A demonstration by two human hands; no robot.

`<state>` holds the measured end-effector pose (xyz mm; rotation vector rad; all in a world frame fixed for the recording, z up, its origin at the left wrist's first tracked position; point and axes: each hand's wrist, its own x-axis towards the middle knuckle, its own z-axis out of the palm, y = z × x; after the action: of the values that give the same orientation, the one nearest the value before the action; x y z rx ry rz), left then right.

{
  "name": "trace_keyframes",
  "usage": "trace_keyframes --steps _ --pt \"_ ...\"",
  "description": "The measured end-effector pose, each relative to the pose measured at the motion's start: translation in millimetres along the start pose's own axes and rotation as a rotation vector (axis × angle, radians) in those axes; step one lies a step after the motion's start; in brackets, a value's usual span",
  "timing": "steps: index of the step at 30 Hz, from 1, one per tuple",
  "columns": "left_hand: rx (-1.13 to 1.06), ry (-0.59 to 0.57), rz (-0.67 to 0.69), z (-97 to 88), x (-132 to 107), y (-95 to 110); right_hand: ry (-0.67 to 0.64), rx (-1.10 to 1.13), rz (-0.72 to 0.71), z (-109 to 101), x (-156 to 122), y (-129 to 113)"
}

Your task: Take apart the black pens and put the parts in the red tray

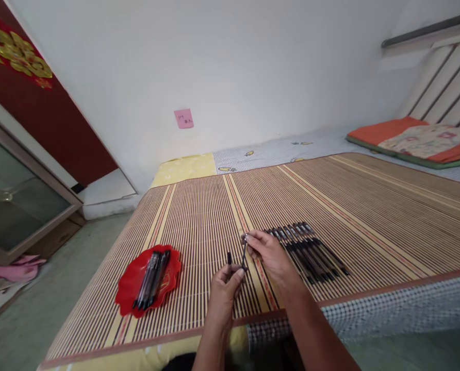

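My left hand (225, 285) is closed around a small dark pen cap (229, 257) that sticks up from its fingers. My right hand (266, 252) pinches a thin dark pen (244, 253) by its upper end, the pen slanting down toward the left hand's thumb. Both hands hover over a striped bamboo mat (330, 196) on a bed. Just right of my right hand lies a row of several dark pens (311, 250) side by side. To the left sits a red scalloped plate (129, 288) with several dark pens (152, 278) on it.
The bed's front edge (369, 296) runs near my arms. A folded orange blanket (419, 141) lies at the far right by a headboard. A pink note (183, 118) is stuck on the white wall. A cabinet (21, 201) and clutter stand on the floor at the left.
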<state>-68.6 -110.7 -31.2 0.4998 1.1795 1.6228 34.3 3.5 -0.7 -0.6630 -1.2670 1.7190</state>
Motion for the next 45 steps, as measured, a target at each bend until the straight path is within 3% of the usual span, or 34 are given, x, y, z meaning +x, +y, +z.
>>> trace_keyframes --steps 9,14,19,23,26,34,38,45 --pt "0.059 0.027 0.073 -4.8 2 -3 -0.131 0.045 0.031 2 -2 -3" --pt "-0.017 -0.027 0.013 -0.6 -1 -2 -0.198 0.073 0.035 -1 -4 -5" --pt "-0.075 -0.098 -0.024 5.9 -5 2 -0.196 0.154 0.043 -1 -5 -5" --pt "-0.039 -0.062 -0.014 5.8 -4 3 -0.187 0.143 0.03 -1 -5 -7" --pt "0.012 -0.045 -0.014 4.6 -3 2 -0.104 0.14 -0.013 -2 -4 -13" --pt "0.198 -0.071 0.033 5.2 -4 2 0.269 0.274 -0.204 -9 -6 -32" --pt "0.313 -0.118 0.081 5.5 -5 4 0.32 0.277 -0.262 -8 -8 -37" --pt "0.341 -0.117 0.087 7.5 -6 5 0.298 0.259 -0.246 -5 -10 -40"
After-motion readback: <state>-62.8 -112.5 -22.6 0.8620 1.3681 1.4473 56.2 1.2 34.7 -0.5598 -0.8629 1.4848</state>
